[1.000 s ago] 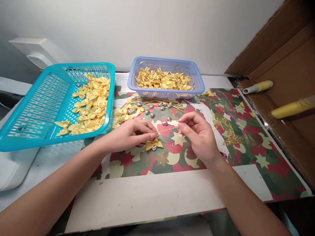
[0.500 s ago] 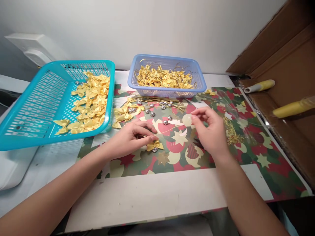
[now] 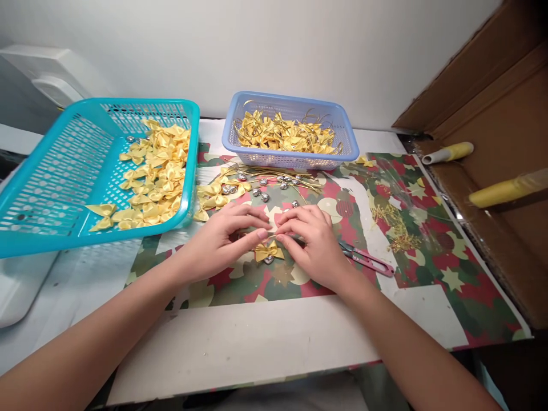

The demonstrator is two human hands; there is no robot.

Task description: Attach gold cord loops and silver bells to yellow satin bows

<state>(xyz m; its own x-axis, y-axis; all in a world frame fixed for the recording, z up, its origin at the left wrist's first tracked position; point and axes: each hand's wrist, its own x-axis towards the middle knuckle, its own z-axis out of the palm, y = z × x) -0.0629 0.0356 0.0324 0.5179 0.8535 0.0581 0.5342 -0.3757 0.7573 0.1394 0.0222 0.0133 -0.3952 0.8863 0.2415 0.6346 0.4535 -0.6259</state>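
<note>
My left hand (image 3: 218, 240) is closed in a pinch, thumb against fingers, just above a yellow ribbon bow (image 3: 274, 250). A small silver bell (image 3: 269, 260) sits at the lower side of the bow. My right hand (image 3: 314, 242) is closed too, its fingertips meeting my left ones above the bow. Between them shows a bit of thin gold cord, mostly hidden by the fingers. Behind the hands lie several loose silver bells (image 3: 265, 197), a bundle of gold cords (image 3: 295, 172) and a small pile of yellow bows (image 3: 212, 194).
A turquoise basket (image 3: 193, 171) of yellow bows stands at the left, a blue basket (image 3: 291, 155) of bows with gold cords at the back. Pink-handled snips (image 3: 372, 261) lie right of my right hand, near gold cord scraps (image 3: 402, 242). A cardboard box (image 3: 483, 114) borders the right side.
My right hand has moved left and down, from beside the pale circle on the patterned sheet to my left fingertips. The snips now show. My left hand stays by the bow.
</note>
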